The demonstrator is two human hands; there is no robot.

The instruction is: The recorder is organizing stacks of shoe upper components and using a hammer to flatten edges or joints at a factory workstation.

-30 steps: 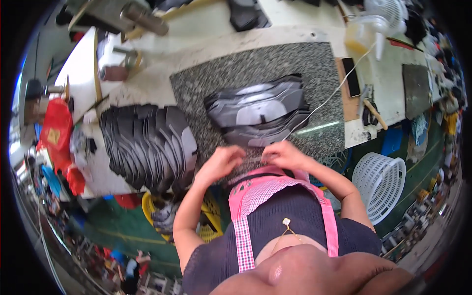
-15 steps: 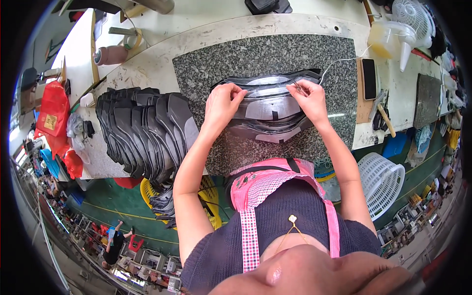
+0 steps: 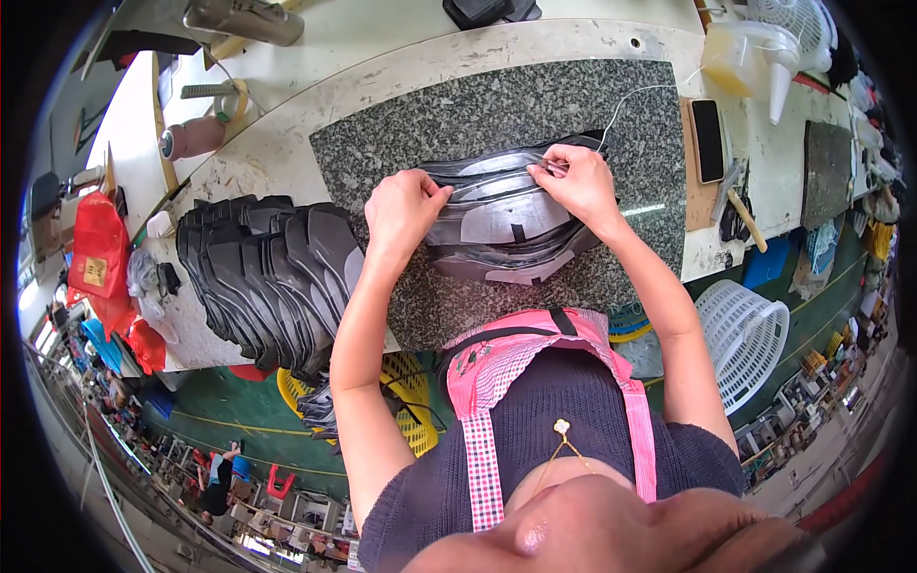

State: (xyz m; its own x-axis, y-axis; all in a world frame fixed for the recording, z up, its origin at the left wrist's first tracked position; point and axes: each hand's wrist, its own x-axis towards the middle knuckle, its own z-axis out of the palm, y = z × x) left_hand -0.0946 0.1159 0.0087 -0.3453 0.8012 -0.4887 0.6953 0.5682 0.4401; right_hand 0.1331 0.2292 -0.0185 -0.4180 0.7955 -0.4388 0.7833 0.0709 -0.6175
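Grey speckled granite slab point(image 3: 535, 105) carries a stack of dark flat shoe pieces point(image 3: 501, 224) near its front edge. The left hand point(image 3: 403, 210) grips the stack's left end, fingers curled. The right hand point(image 3: 573, 181) pinches the stack's upper right edge. Left of the slab, more dark pieces point(image 3: 267, 272) lie fanned.

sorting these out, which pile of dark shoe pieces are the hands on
The smaller fanned pile of dark grey shoe pieces on the speckled granite slab, held between left hand and right hand. The larger pile lies untouched to the left.
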